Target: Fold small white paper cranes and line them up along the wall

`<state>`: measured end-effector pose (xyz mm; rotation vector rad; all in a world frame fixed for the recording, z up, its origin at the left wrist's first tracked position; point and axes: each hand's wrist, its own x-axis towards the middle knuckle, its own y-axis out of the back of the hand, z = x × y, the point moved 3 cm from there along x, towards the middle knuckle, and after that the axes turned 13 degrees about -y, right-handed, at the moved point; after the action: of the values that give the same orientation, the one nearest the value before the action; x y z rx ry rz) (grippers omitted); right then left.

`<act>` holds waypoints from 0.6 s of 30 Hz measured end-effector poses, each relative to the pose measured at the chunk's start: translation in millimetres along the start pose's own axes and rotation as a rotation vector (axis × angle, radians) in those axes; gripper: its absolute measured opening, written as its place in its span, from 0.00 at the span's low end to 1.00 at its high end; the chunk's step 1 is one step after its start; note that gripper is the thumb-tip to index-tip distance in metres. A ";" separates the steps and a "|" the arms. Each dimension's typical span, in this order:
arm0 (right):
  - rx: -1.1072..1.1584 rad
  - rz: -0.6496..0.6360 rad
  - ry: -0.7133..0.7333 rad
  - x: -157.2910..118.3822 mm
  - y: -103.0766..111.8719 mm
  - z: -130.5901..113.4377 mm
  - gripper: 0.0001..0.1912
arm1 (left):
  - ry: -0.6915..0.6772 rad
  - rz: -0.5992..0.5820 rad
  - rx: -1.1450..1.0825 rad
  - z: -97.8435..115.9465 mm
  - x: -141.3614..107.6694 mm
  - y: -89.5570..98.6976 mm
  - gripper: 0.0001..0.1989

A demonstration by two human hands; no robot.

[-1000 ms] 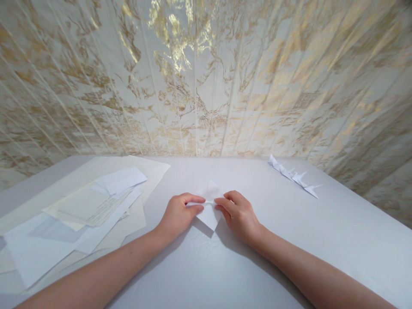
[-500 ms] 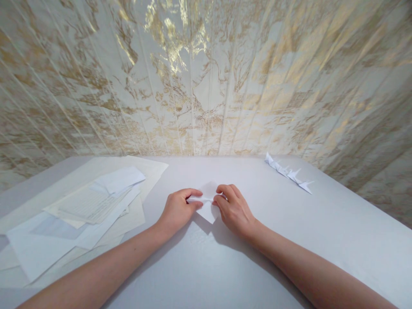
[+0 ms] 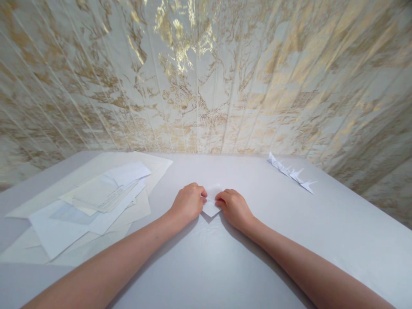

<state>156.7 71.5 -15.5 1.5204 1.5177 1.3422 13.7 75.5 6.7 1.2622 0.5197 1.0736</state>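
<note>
Main change: the left hand (image 3: 189, 201) has curled. Its index finger and thumb, extended along the folded paper (image 3: 211, 209) in the preceding views, are now drawn in, and the back of the hand faces up. The right hand (image 3: 236, 208) remains bent at the opposite edge.

Workpiece position: centre of frame, between the hands, at the white table (image 3: 206, 266). Its lower corner points toward the bottom of the frame; less of the paper shows below the fingers than before. The upper part is pale and blurred — fold detail cannot be read there.

Finger state: both hands narrow, closed on the left and right edges of the paper. Judged effect: the two sides are being gathered or pressed together, with the piece partly folded.

Surroundings: loose sheets (image 3: 125, 171) lie overlapped at left of frame. A row of pointed paper shapes (image 3: 295, 175) stands at upper right of the tabletop — apart from the hands. A gold-patterned backdrop (image 3: 206, 86) fills the upper frame.
</note>
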 end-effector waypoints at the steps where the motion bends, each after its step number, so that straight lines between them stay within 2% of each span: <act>1: 0.010 -0.008 -0.007 0.4 0.2 -0.6 0.05 | -0.001 0.001 0.004 0.9 0.3 -1.3 0.09; 4: -0.038 -0.008 0.003 -0.1 1.6 -5.3 0.06 | 0.005 -0.029 0.021 3.4 0.5 -5.9 0.10; 8: -0.198 0.055 0.092 -4.1 3.6 -14.8 0.07 | -0.016 -0.084 0.065 8.8 0.7 -8.0 0.13; 14: -0.302 0.171 0.251 -7.8 5.2 -23.1 0.08 | -0.023 -0.105 0.155 12.7 2.7 -3.5 0.10; 18: -0.319 0.198 0.312 -8.1 5.8 -25.6 0.09 | -0.027 -0.115 0.188 12.8 2.9 -4.3 0.10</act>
<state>136.5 56.7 -4.2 1.3289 1.2702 1.9083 27.0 71.8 6.9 1.3910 0.6770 0.9268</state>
